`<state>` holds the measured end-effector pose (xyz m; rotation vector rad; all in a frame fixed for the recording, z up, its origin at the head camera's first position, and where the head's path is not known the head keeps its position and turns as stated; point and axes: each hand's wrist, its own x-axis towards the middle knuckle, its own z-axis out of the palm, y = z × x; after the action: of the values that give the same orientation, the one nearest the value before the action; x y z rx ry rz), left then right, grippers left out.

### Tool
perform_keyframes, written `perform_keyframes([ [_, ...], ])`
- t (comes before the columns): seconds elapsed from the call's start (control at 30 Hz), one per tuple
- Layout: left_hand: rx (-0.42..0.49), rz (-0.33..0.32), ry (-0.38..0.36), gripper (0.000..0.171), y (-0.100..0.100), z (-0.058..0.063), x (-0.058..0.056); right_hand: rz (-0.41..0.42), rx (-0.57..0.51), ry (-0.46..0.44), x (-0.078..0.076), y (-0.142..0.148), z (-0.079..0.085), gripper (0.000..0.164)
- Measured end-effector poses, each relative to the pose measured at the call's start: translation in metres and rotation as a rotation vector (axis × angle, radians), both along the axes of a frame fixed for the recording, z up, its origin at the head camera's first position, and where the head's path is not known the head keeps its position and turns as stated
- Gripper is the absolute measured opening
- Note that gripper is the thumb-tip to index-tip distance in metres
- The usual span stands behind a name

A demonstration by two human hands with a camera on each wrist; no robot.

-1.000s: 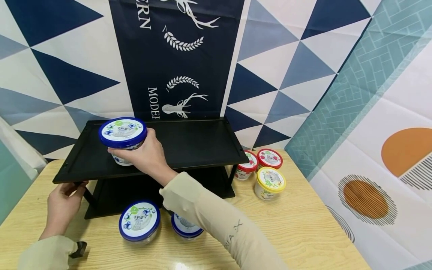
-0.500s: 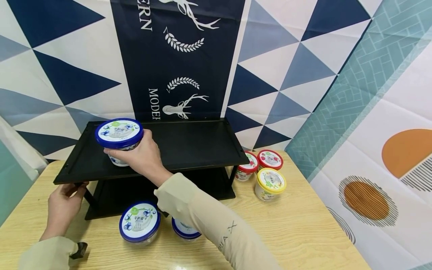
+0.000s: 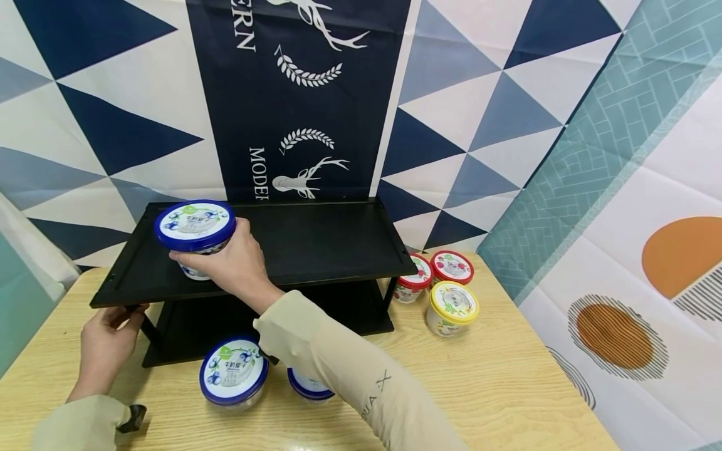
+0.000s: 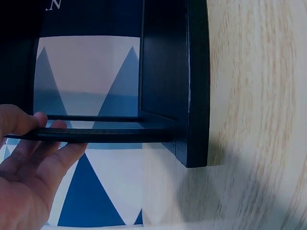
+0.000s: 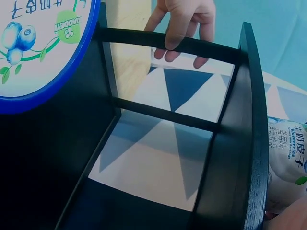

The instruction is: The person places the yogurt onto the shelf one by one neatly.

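My right hand [image 3: 241,266] grips a white yogurt tub with a blue lid [image 3: 194,222], thumb in front, over the left part of the black two-tier rack's upper shelf [image 3: 321,238]. In the right wrist view, blueberry print shows on that tub's side [image 5: 288,158] at the right edge. My left hand [image 3: 107,341] holds the rack's front left post [image 4: 110,136] between thumb and fingers, just under the upper shelf. On the table before the rack stand two more blue-lidded tubs, one on the left [image 3: 234,373] and one [image 3: 307,383] partly hidden by my right sleeve.
Two red-lidded tubs [image 3: 452,266] and a yellow-lidded tub [image 3: 453,307] stand on the wooden table [image 3: 485,388] to the right of the rack. Patterned cloth [image 3: 316,94] hangs close behind the rack. The lower shelf [image 3: 338,313] lies under the upper one.
My right hand has carried the blue-lidded tub a little left and slightly down toward the upper shelf's left end. My left hand stays on the post.
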<state>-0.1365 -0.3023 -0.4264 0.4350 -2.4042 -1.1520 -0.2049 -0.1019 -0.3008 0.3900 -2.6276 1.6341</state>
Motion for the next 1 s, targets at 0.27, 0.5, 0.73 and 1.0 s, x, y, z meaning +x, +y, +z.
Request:
perform_keyframes([
  [0.27,-0.013,-0.003,0.010,0.025,0.0010,0.0010,0.0008,-0.006,0.013,0.007,0.0011,-0.0008,-0.0013,0.093],
  [0.5,-0.013,-0.005,0.018,0.024,0.0004,0.0021,-0.0006,-0.013,0.025,0.025,0.0023,-0.0008,-0.0008,0.094],
  [0.73,-0.020,0.000,0.007,0.025,0.0002,0.0016,-0.0016,-0.020,0.037,0.026,0.0039,-0.0012,-0.0005,0.094],
  [1.0,-0.018,-0.001,0.005,0.025,-0.0001,-0.0001,-0.0008,0.008,0.032,0.016,0.0046,0.0008,-0.0015,0.095],
])
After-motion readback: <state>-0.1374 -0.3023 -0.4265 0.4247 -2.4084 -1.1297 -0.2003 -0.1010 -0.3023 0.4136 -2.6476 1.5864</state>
